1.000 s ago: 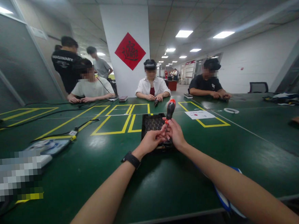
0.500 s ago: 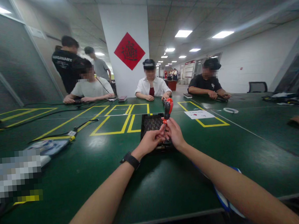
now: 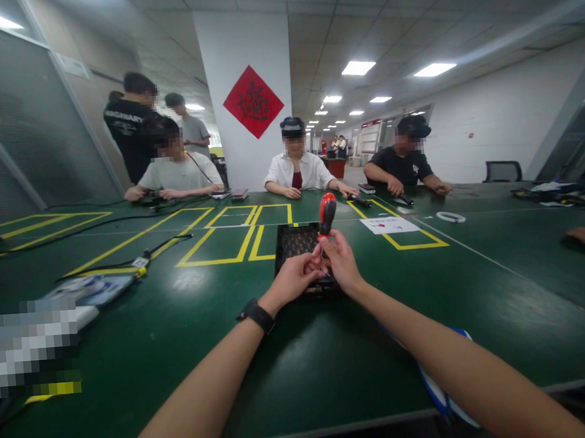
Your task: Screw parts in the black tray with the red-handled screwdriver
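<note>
A red-and-black screwdriver point(image 3: 327, 211) stands nearly upright, handle on top, over the black crate-like tray point(image 3: 295, 241). My right hand point(image 3: 344, 263) is closed, its fingers around the lower handle and the metal shaft. Beside the shaft's lower end, my left hand point(image 3: 291, 276) has thumb and fingertips pinched together; whatever they grip is too small or hidden to name. Both hands are over the near right part of the tray and cover it there. The tray's floor shows a dark pattern of many small openings.
Yellow tape outlines point(image 3: 218, 261) mark the green table point(image 3: 183, 373). A white paper point(image 3: 389, 225) and a white ring point(image 3: 451, 217) lie to the right, cables point(image 3: 167, 244) to the left. A blue-and-white item point(image 3: 437, 386) lies under my right forearm. Several people sit opposite.
The screwdriver handle has tipped slightly leftward and turned a little; my hands stay in place. Across the table, a person's hand has moved rightward with a dark tool.
</note>
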### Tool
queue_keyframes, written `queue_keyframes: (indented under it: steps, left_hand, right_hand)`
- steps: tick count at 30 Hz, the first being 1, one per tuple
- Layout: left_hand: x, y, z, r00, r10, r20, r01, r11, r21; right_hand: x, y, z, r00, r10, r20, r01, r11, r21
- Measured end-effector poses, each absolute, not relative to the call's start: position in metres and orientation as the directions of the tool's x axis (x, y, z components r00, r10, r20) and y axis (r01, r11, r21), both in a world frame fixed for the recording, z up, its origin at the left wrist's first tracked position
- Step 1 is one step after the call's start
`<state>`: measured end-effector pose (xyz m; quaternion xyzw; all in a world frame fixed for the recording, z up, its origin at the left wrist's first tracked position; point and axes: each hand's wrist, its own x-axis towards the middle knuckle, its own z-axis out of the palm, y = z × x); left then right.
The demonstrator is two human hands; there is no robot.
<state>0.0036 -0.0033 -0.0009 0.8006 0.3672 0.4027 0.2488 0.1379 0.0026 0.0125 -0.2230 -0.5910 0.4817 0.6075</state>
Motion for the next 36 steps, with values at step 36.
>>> queue_keyframes:
  steps: [36]
  left_hand:
    - [-0.010, -0.023, 0.033, 0.226, 0.788, 0.573, 0.939, -0.333, 0.088]
  right_hand:
    - [0.139, -0.005, 0.039, -0.064, 0.847, 0.527, -0.288, 0.490, -0.822]
